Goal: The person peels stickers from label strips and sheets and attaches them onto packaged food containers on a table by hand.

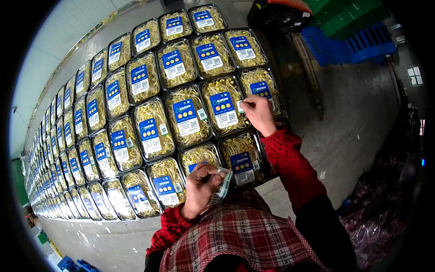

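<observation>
Rows of black trays of bean sprouts under clear film, each with a blue and white label, stretch away to the left. My right hand [259, 113] is pinched on a small white sticker [240, 106] at the right edge of the label on one sprout tray [223, 109]. Near my body, my left hand [201, 188] grips a strip of small green and white stickers [223, 183], above the front row. The tray to the left of my right hand's tray has a small sticker [202, 114] beside its label, as do several others.
Blue plastic pallets [349, 45] and green crates [346, 16] stand at the upper right. A dark bag with orange [281, 16] lies near them. Clear plastic-wrapped goods [380, 226] are at the lower right, on the grey floor [358, 118].
</observation>
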A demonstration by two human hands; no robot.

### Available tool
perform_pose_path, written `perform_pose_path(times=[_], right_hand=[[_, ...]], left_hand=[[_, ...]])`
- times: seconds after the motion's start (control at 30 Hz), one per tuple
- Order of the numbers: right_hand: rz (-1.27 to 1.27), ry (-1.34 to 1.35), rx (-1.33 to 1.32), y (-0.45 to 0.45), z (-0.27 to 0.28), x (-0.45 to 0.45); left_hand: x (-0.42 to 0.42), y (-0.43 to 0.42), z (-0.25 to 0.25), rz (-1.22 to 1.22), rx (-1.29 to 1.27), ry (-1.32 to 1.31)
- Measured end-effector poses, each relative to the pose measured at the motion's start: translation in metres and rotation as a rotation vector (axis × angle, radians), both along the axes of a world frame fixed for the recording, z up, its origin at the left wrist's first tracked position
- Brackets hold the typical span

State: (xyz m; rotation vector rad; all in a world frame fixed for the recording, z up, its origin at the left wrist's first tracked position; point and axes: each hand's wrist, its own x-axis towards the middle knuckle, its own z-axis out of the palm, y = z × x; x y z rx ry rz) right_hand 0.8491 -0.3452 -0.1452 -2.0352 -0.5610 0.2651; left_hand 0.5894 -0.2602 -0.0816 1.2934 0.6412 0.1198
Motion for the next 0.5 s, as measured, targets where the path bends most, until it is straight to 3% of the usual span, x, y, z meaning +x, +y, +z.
perform_pose_path(times=[0.03, 0.13, 0.17, 0.23, 0.3, 0.33, 0.37, 0.43, 0.5], right_hand=[[0.004, 0.003, 0.001, 0.002, -0.005, 0.001], [0.025, -0.384, -0.369, 0.011, -0.002, -0.002], [0.027, -0.381, -0.368, 0.011, 0.005, 0.0], [0.056, -0.367, -0.675, 0.01, 0.028, 0.003], [0.316, -0.163, -0.276, -0.009, 0.027, -0.01], [0.517, 0.177, -0.167, -0.011, 0.043, -0.028], [0.654, 0.235, 0.002, -0.012, 0.065, -0.055], [0.788, 0.35, 0.013, -0.018, 0.091, -0.077], [0.783, 0.302, 0.061, -0.023, 0.088, -0.081]], left_hand=[[0.002, 0.003, 0.001, 0.032, 0.087, -0.048], [0.005, 0.012, 0.008, 0.042, 0.117, -0.075], [0.006, 0.015, 0.012, 0.045, 0.142, -0.077], [0.008, 0.019, 0.017, 0.081, 0.134, -0.057], [0.009, 0.021, 0.019, 0.11, 0.151, -0.046], [0.009, 0.022, 0.015, 0.125, 0.136, -0.031], [0.009, 0.021, 0.011, 0.128, 0.119, -0.011], [0.016, 0.019, 0.01, 0.128, 0.157, -0.061], [0.02, 0.017, 0.015, 0.108, 0.141, -0.033]])
